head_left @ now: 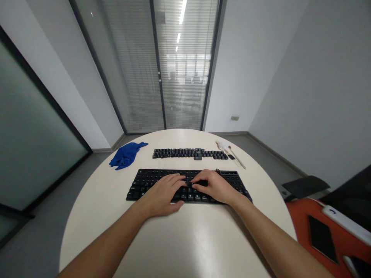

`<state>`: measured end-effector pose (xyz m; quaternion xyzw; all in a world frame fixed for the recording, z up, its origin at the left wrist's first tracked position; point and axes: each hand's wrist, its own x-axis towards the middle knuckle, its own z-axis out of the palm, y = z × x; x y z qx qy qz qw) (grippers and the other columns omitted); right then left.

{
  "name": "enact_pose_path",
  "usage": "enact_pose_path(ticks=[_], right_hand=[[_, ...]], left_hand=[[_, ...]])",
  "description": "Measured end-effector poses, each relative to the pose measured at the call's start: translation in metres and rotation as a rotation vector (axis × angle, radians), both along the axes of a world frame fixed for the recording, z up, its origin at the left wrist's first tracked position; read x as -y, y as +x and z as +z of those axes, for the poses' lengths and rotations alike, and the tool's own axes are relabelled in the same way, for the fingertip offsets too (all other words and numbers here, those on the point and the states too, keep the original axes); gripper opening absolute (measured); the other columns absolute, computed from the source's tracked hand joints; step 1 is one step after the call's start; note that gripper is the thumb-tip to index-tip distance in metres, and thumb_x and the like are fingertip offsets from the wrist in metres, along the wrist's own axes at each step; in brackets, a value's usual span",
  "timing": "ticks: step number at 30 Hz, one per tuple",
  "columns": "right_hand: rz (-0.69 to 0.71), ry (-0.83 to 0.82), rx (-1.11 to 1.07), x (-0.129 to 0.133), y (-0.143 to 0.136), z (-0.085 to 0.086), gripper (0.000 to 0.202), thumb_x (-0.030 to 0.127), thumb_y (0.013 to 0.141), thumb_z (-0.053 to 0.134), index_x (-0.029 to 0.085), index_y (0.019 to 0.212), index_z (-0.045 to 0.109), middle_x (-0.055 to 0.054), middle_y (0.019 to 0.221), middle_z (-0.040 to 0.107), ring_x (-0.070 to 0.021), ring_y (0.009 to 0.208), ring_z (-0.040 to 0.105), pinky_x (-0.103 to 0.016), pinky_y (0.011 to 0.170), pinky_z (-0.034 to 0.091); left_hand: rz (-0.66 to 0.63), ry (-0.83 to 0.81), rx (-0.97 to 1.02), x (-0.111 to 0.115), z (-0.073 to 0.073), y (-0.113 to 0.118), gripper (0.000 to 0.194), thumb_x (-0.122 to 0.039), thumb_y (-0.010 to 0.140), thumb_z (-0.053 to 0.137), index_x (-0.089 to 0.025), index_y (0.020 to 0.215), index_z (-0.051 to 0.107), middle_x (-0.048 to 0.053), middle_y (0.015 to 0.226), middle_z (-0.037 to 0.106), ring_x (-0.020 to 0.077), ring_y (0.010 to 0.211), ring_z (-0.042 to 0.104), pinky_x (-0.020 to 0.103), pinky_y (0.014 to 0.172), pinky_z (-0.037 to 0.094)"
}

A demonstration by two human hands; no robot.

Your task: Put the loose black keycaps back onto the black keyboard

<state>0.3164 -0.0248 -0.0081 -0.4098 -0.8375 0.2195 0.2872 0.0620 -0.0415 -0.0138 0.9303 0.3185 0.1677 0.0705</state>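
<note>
My left hand (165,192) lies spread across the keyboard (138,184) on the table (185,243); my right hand (216,186), fingers narrow, works at its keys, holding what I can't tell; moving it calls for precision.

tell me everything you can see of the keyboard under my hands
The keyboard is long, black and apparently plastic. It lies flat, long side across the pale table, with raised, pale-marked keys along its nearest rows. Farther rows look flatter, perhaps missing caps, but they're too small to be sure. A narrow pale-outlined strip runs along its far right edge. Your left hand rests over its left-centre, and your right hand reaches its middle, fingertips bent down.
</note>
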Motion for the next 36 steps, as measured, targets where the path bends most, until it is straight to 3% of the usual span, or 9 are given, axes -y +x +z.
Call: enact_pose_path(ticks=[13,22,29,36], right_hand=[[-0.051,-0.009,0.006,0.0001,-0.0025,-0.0021,0.016,0.027,0.087,0.072,0.025,0.102,0.078,-0.003,0.100,0.078,-0.0235,0.098,0.069,-0.036,0.091,0.052],[0.016,0.043,0.017,-0.0003,-0.0029,-0.0016,0.014,0.022,0.087,0.071,0.025,0.099,0.078,-0.003,0.098,0.078,-0.0222,0.096,0.068,-0.035,0.092,0.050],[-0.043,-0.022,-0.001,0.0001,-0.0009,-0.0023,0.015,0.025,0.091,0.065,0.025,0.100,0.077,-0.003,0.099,0.077,-0.0222,0.095,0.069,-0.035,0.089,0.051],[-0.058,0.047,-0.003,-0.0014,-0.0024,-0.0023,0.009,0.026,0.092,0.064,0.023,0.093,0.073,-0.004,0.095,0.074,-0.0230,0.096,0.065,-0.037,0.090,0.049]], left_hand=[[-0.007,0.007,-0.013,0.0000,0.0018,0.0011,0.048,-0.030,0.084,0.067,-0.020,0.130,0.054,0.011,0.146,0.053,0.0295,0.140,0.043,0.050,0.119,0.033],[-0.007,0.007,-0.009,-0.0003,0.0007,0.0010,0.050,-0.030,0.084,0.067,-0.021,0.131,0.053,0.011,0.147,0.052,0.0295,0.140,0.043,0.049,0.119,0.033],[-0.022,0.007,-0.037,-0.0005,-0.0007,-0.0012,0.067,-0.031,0.086,0.066,-0.031,0.149,0.043,0.009,0.153,0.045,0.0326,0.142,0.041,0.055,0.117,0.034],[-0.040,-0.002,-0.039,-0.0014,0.0002,-0.0016,0.064,-0.031,0.087,0.066,-0.035,0.147,0.046,0.007,0.154,0.045,0.0337,0.143,0.039,0.056,0.116,0.034]])
